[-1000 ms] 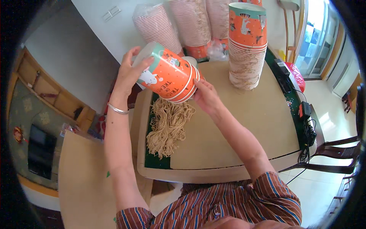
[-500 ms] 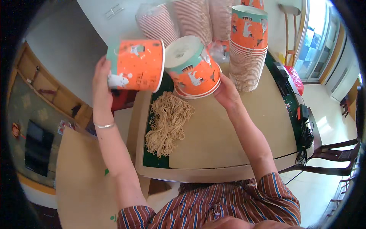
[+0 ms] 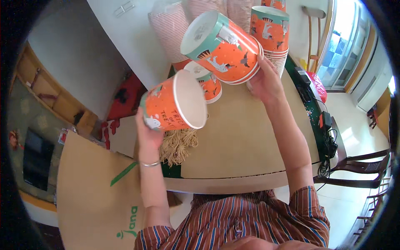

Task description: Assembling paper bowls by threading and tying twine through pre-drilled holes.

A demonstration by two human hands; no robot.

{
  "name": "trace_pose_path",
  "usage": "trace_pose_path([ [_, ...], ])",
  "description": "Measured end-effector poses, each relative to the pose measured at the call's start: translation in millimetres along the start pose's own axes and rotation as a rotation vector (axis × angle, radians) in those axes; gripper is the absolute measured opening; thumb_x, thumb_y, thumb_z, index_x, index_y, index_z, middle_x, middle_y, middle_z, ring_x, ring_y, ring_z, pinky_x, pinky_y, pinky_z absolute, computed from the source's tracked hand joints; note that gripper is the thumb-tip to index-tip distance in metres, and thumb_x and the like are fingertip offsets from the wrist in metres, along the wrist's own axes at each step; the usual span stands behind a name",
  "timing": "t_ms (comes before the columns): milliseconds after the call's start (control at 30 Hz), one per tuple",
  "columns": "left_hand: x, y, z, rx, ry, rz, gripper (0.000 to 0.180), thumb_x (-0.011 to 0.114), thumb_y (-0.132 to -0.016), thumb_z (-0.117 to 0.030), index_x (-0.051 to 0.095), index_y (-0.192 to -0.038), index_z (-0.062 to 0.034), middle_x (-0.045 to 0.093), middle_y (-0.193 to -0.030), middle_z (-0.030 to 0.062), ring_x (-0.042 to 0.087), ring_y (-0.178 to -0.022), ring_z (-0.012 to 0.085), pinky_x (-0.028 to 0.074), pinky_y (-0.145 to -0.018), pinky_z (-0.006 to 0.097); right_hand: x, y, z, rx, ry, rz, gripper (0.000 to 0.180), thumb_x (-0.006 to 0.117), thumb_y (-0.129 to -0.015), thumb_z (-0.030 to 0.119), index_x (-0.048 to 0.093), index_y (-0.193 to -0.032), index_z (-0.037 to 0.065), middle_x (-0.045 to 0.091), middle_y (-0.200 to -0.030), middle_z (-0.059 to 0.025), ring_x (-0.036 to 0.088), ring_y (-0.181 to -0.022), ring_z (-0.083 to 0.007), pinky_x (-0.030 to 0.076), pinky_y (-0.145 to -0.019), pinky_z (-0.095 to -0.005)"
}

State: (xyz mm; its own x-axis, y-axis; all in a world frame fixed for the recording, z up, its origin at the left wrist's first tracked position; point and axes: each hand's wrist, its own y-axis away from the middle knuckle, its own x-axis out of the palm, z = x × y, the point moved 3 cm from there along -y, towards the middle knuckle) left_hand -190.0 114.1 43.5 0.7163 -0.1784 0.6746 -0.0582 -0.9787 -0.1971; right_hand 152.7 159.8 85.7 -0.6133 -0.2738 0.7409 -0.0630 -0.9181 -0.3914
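Note:
My left hand (image 3: 149, 134) grips a single orange paper bucket (image 3: 160, 106) with a teal band at its base. The bucket lies tilted in the air, its pale mouth facing right. Higher up, my right hand (image 3: 270, 81) holds a small nest of matching paper buckets (image 3: 231, 52) by the rims, bottoms pointing up and left. Between the two, a shorter upside-down bucket stack (image 3: 211, 88) stands on the table, partly hidden by both held pieces. A bundle of beige string (image 3: 179, 146) lies below the left bucket, partly covered by it.
A tall stack of the same buckets (image 3: 270, 31) stands at the back right. Plastic-wrapped bucket stacks (image 3: 168, 33) line the wall. Black cables and an adapter (image 3: 327, 146) run along the table's right edge. A large cardboard box (image 3: 96, 187) is at the left.
My left hand has come right and down with its bucket, whose mouth now shows. My right hand has lifted its nested buckets up and right, uncovering the shorter stack on the table.

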Motion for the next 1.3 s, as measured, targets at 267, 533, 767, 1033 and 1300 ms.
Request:
trace_pose_path([
  [267, 12.8, 3.6, 149.9, -0.532, 0.326, 0.052, 0.067, 0.029, -0.096, -0.063, 0.035, -0.149, -0.0225, 0.036, -0.155, 0.0103, 0.040, -0.137, 0.0380, 0.037, -0.103, 0.066, 10.9, 15.1, -26.0, 0.092, 0.024, 0.084, 0.032, 0.054, -0.101, 0.019, 0.055, -0.124, -0.004, 0.065, -0.120, -0.0144, 0.065, -0.110, -0.0221, 0.052, -0.099, -0.0369],
  [533, 6.0, -13.9, 220.7, -0.573, 0.336, -0.050, 0.075, 0.030, -0.093, -0.073, 0.040, -0.146, -0.0198, 0.043, -0.149, 0.0089, 0.047, -0.131, 0.0356, 0.043, -0.100, 0.061, 0.8, 19.6, -63.0, 0.232, 0.079, -0.024, 0.029, 0.057, -0.100, 0.017, 0.057, -0.120, -0.004, 0.067, -0.117, -0.0138, 0.066, -0.105, -0.0212, 0.053, -0.097, -0.0394],
  [767, -1.3, -31.3, 239.2, -0.479, 0.029, -0.229, 0.068, 0.041, -0.094, -0.067, 0.038, -0.144, -0.0203, 0.043, -0.148, 0.0047, 0.045, -0.131, 0.0325, 0.043, -0.100, 0.057, -17.7, 12.4, -77.8, 0.230, 0.166, 0.019, 0.030, 0.055, -0.101, 0.018, 0.057, -0.121, -0.004, 0.067, -0.117, -0.0130, 0.066, -0.107, -0.0210, 0.052, -0.099, -0.0375],
  [1033, -25.8, -25.2, 194.1, -0.282, -0.715, -0.312, 0.049, 0.052, -0.100, -0.042, 0.047, -0.135, -0.0085, 0.052, -0.133, 0.0082, 0.053, -0.115, 0.0209, 0.046, -0.095, 0.040, -19.7, 3.8, -79.1, 0.200, 0.049, 0.010, 0.031, 0.056, -0.100, 0.016, 0.056, -0.122, -0.005, 0.064, -0.121, -0.0153, 0.063, -0.112, -0.0226, 0.049, -0.101, -0.0384],
  [1300, -14.0, -11.8, 128.7, -0.021, -0.405, -0.406, 0.047, 0.051, -0.100, -0.041, 0.052, -0.129, -0.0047, 0.055, -0.124, 0.0065, 0.052, -0.110, 0.0173, 0.046, -0.093, 0.035, 19.3, 25.3, -34.7, 0.134, 0.124, 0.039, 0.030, 0.054, -0.101, 0.016, 0.056, -0.123, -0.004, 0.065, -0.119, -0.0133, 0.063, -0.111, -0.0204, 0.049, -0.101, -0.0367],
])
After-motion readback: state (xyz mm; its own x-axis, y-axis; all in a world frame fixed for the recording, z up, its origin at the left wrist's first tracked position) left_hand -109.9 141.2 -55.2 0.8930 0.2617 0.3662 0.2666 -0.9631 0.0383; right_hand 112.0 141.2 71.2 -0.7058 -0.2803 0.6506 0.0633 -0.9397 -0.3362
